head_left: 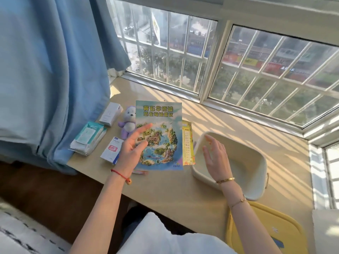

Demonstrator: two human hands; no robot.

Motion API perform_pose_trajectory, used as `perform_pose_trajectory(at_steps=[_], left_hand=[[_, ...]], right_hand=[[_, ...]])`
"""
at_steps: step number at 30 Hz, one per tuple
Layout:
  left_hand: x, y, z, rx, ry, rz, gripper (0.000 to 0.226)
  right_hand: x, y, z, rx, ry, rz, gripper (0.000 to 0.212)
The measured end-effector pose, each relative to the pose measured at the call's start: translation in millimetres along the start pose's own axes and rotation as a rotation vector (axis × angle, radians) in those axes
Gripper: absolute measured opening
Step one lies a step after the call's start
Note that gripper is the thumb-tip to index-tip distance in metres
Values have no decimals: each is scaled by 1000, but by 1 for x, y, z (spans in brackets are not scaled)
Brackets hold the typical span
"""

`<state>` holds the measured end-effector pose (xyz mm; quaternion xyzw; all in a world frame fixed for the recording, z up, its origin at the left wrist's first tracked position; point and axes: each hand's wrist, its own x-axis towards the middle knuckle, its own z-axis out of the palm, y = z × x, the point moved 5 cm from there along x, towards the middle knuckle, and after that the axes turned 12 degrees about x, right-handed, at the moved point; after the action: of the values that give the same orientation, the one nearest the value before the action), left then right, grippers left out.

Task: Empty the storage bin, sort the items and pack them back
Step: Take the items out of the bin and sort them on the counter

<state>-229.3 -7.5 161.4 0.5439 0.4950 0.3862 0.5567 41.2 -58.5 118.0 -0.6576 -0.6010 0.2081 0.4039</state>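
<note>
1. Storage bin (pixel 256 173), head view: cream plastic tub with rounded corners, seated on the tan window ledge (pixel 229 114) at right, near the front edge; no items are seen inside.
2. Right hand (pixel 216 158) is held over the bin's left rim, fingers spread apart, nothing gripped. Gold bracelets are worn at the wrist.
3. Left hand (pixel 133 145) is clamped on a glossy map brochure (pixel 159 136), thumb on the printed face; a red string bracelet is seen at the wrist. The brochure is raised flat toward the camera, and part of the ledge is blocked by it.
4. A yellow packet (pixel 188 143) is partly hidden behind the brochure's right edge; whether it is held or lying on the ledge cannot be told.
5. Laid out left of the brochure: purple plush toy (pixel 128 121), partly covered; white carton (pixel 111 114); soft wet-wipes pack (pixel 88 138); small blue-and-white box (pixel 111 149).
6. A thin striped item (pixel 140 172) lies on the ledge under the brochure's lower edge; too small to identify.
7. A yellow rounded lid (pixel 262 226) lies at the near right, partly covered by the right forearm.
8. A blue curtain (pixel 55 70) hangs at left, its hem touching the wipes pack.
</note>
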Motion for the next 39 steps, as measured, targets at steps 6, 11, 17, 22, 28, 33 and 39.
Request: perform_pose_trajectory(at_steps=[6, 11, 17, 22, 28, 33, 39], left_hand=[[78, -14, -51, 91, -120, -3, 50], [143, -37, -65, 186, -281, -34, 52], [207, -80, -63, 208, -379, -96, 53], [251, -131, -57, 172, -393, -209, 51], [286, -183, -51, 249, -387, -229, 53], [298, -224, -43, 306, -368, -275, 54], [303, -276, -16, 372, -444, -290, 57]], right_hand=[[29, -8, 48, -53, 89, 96, 39], [47, -8, 83, -99, 176, 188, 37], [67, 2, 116, -133, 251, 300, 36], [80, 25, 141, -133, 231, 376, 38], [96, 58, 166, -125, 198, 402, 39], [99, 86, 179, -130, 189, 417, 38], [92, 110, 189, -142, 181, 444, 38]])
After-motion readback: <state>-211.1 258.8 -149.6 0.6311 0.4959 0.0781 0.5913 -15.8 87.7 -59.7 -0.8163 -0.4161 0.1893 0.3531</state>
